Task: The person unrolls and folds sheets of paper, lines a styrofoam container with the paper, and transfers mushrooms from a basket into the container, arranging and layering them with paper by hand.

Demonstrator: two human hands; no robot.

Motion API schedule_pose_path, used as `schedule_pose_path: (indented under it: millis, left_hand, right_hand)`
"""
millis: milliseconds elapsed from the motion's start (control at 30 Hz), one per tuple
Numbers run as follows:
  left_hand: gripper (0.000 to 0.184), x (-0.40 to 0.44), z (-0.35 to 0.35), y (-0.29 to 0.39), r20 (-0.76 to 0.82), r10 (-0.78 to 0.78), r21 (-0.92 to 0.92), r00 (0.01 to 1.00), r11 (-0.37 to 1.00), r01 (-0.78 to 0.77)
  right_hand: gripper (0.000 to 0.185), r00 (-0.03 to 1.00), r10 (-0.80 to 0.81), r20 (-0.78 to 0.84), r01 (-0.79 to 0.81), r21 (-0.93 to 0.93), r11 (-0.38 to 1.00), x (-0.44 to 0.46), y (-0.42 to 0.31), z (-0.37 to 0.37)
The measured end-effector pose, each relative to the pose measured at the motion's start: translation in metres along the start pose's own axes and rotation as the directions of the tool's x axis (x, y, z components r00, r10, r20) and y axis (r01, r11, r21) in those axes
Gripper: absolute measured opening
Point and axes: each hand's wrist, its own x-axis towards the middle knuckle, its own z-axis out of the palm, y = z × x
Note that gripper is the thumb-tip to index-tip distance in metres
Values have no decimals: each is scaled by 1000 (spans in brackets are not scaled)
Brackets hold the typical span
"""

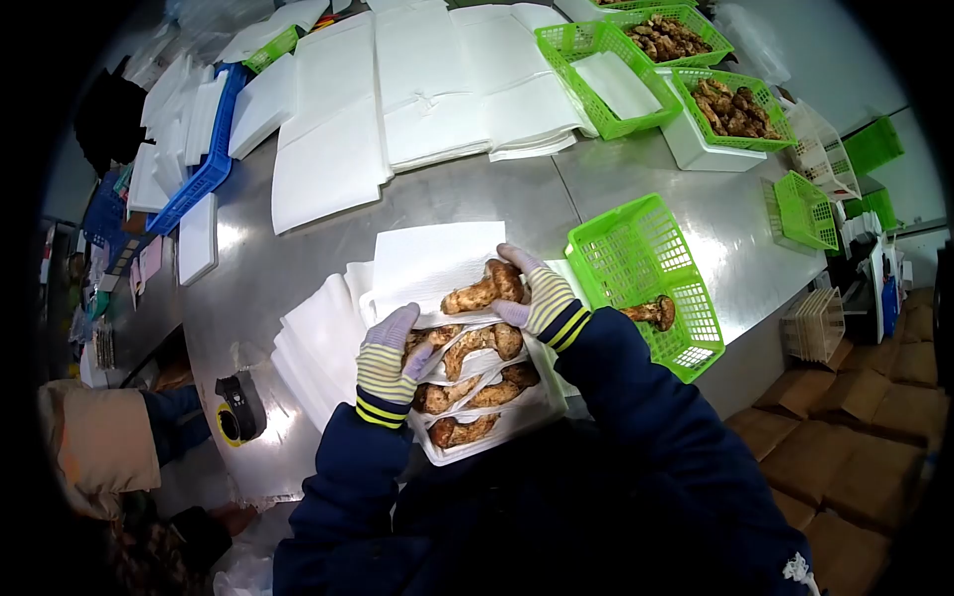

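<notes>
A white foam tray in front of me holds several brown-and-cream matsutake mushrooms in rows, with white paper between and behind them. My right hand, in a striped knit glove, has its thumb and fingers around the cap of a mushroom lying at the tray's far end on the paper. At the tray's left side, my left hand, gloved alike, has its thumb and fingers on either side of a mushroom; its exact grip is partly hidden.
Right of the tray, a green basket holds one mushroom. Stacks of white paper cover the far table. Mushroom-filled green baskets stand at the back right. A tape roll lies left; a person's clothed body shows at far left.
</notes>
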Motion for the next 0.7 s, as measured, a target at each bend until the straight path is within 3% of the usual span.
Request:
schedule_pose_path:
  millis: [133,233,267,300,367,433,500,567,600,700]
  left_hand:
    - [46,-41,-14,-4,-1,-102,68,995,992,102]
    - [36,-63,-20,4,-8,-180,77,984,981,180]
    - [30,-67,-19,9,-57,-136,62,989,988,139]
    - [24,-71,-20,15,63,-162,120,985,981,153]
    - [17,-80,-11,25,84,9,167,996,986,-23]
    - [19,-88,4,43,522,-123,328,844,942,-66]
    - [24,-94,18,60,576,-107,314,811,944,-98]
    - [28,-100,43,54,592,-329,471,736,882,15]
    - [32,-96,51,53,621,-476,538,623,837,103]
    - [39,-72,47,65,681,-530,599,505,800,32]
  right_hand:
    - [75,995,88,38,-96,418,903,-11,10,-1]
    - [75,990,121,69,-139,497,856,-17,-1,0]
    - [76,990,120,76,-142,477,868,-17,4,1]
    - [76,989,120,88,-147,476,867,-18,5,3]
    - [77,984,135,118,-179,581,794,-18,5,6]
    - [78,985,118,129,-171,560,811,-17,7,7]
    - [75,982,146,116,-185,521,833,-17,0,6]
    - [74,992,99,77,-126,579,806,-17,1,7]
    - [75,994,88,61,-107,551,827,-16,2,6]
    - [76,998,55,28,-62,496,866,-17,-1,2]
